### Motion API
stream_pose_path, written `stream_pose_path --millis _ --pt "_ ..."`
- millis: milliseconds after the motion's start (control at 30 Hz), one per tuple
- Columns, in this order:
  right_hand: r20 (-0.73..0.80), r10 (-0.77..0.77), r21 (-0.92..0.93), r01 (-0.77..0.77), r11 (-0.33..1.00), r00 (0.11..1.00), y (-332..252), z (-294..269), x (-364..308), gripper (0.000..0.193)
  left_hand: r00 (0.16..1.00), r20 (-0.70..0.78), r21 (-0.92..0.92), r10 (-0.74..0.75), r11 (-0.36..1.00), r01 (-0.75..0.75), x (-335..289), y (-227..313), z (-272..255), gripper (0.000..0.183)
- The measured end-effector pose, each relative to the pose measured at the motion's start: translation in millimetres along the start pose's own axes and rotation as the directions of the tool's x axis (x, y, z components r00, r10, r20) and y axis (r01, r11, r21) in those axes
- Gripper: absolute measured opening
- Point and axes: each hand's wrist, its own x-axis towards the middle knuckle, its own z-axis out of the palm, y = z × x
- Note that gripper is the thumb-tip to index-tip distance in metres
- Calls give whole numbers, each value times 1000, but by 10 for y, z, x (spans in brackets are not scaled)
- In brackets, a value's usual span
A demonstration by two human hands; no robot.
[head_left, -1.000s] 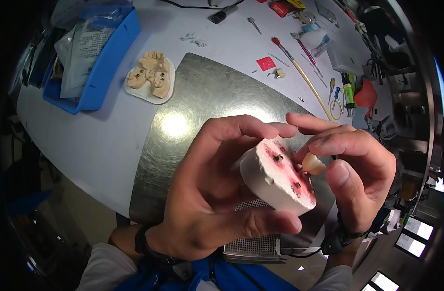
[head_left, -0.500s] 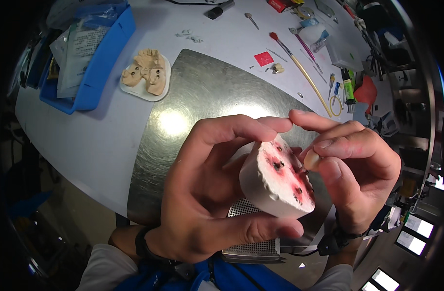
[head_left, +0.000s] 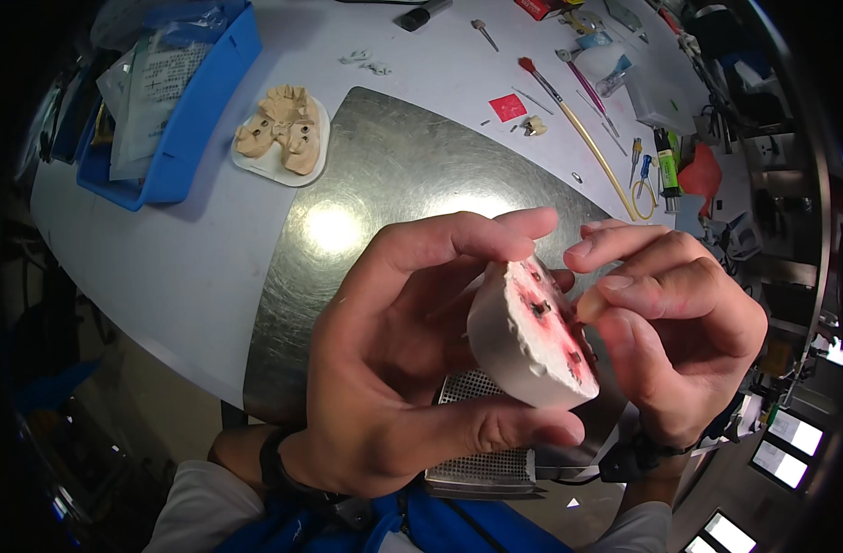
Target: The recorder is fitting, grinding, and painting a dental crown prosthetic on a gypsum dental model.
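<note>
My left hand [head_left: 375,369] grips a white plaster dental model [head_left: 509,350] by its edges, thumb below and fingers above. The model is tilted, its face turned toward the right. Red stains and several dark holes or posts mark that face. Between the thumb and index finger of my right hand [head_left: 684,323] is a small cream-coloured dental crown [head_left: 591,306]. It is held close against the model's right side; whether it touches is hard to tell. The other right fingers are bent and apart from the model.
A metal plate [head_left: 394,157] lies under my hands, with a perforated metal grate [head_left: 481,465] at the near edge. Behind left are a tan dental model [head_left: 283,129] on a white base and a blue bin [head_left: 177,152]. Right stand a red-tipped brush [head_left: 578,129], scissors [head_left: 644,189] and small tools.
The plaster model has turned more edge-on toward the right. My right fingers have shifted and now cover more of the crown. The index finger has drawn away from the left fingertips.
</note>
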Motion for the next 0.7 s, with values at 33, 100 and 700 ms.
stream_pose_path --millis 33,100,700 --pt "2 1 0 -1 1000 1000 3 18 1 13 997 49 23 55 998 -56 -1 -36 -57 107" --pt "-25 9 36 -8 999 1000 9 46 -3 17 989 100 45 107 993 -112 21 -88 -171 108" --pt "-19 124 -390 -122 913 992 -100 -158 -132 43 897 420 782 134 448 -433 190 197 -350 62"
